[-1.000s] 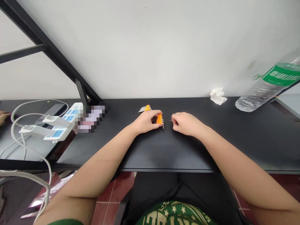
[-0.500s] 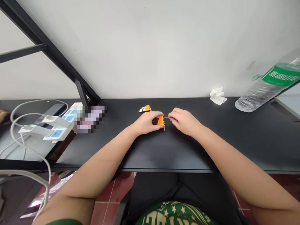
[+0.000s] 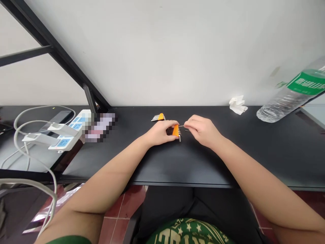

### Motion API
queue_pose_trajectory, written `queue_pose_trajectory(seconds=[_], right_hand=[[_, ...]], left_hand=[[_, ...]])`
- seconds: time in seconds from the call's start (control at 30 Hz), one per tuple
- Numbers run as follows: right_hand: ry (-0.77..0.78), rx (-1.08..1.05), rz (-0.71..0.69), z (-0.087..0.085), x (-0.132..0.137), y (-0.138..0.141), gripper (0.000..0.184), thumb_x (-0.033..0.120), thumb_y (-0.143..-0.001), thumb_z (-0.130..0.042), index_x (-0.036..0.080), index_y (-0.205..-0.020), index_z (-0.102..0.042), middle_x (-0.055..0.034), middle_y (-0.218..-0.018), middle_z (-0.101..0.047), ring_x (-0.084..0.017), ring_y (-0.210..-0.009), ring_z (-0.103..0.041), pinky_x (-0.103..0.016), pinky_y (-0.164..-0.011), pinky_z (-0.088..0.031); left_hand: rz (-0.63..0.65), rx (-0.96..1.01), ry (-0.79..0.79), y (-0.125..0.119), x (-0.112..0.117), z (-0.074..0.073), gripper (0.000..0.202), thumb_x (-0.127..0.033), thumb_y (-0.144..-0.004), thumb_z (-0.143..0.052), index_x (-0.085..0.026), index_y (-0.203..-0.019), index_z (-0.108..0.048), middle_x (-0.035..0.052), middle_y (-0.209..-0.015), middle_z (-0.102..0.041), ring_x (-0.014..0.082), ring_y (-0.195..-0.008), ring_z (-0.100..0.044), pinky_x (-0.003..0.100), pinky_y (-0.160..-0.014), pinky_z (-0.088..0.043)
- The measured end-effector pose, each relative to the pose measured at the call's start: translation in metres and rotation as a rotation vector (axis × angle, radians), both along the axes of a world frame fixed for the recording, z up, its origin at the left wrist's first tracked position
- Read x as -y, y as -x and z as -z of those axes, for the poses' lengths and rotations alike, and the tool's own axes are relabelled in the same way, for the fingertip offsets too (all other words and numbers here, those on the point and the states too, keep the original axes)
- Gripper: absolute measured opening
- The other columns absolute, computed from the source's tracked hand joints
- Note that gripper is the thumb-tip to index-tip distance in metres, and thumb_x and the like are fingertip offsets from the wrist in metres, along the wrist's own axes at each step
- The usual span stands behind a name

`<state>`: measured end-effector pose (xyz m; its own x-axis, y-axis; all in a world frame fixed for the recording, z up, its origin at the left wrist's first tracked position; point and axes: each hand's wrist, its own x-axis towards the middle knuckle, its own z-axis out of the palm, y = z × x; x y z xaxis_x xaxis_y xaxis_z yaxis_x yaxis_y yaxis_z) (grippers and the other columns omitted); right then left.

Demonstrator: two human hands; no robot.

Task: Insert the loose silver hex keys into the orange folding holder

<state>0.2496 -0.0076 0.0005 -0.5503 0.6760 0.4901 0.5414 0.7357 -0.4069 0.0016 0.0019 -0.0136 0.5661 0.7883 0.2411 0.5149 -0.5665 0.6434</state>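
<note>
Metal rod (image 3: 181,126), thin and pale, is pinched in the right hand (image 3: 203,131), its tip right at the orange holder (image 3: 175,130); whether inside, too small to tell! Left hand (image 3: 160,134) clasps that holder between thumb and fingers, mid-table (image 3: 162,166), a second orange holder (image 3: 160,117) lying just behind.

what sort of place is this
Likely an indoor workspace, perhaps an office or workshop: a black desk against a pale wall, a power strip with chargers plugged in, and an orange holder of hex keys in the left hand.
</note>
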Motion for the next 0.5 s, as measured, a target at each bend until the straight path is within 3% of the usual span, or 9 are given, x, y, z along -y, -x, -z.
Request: queue_pose_trajectory(seconds=[0.5], right_hand=[[-0.036, 0.021, -0.026, 0.0004, 0.0003, -0.002, 0.034, 0.022, -0.107, -0.043, 0.02, -0.097, -0.075, -0.0086, -0.098, -0.069, -0.018, -0.084, -0.063, -0.03, -0.075, -0.05]], left_hand=[[-0.007, 0.066, 0.052, -0.0004, 0.002, -0.0014, 0.046, -0.036, -0.08, -0.078, -0.019, -0.121, -0.068, 0.0046, -0.107, -0.074, 0.0206, -0.098, -0.069, 0.033, -0.087, -0.059]])
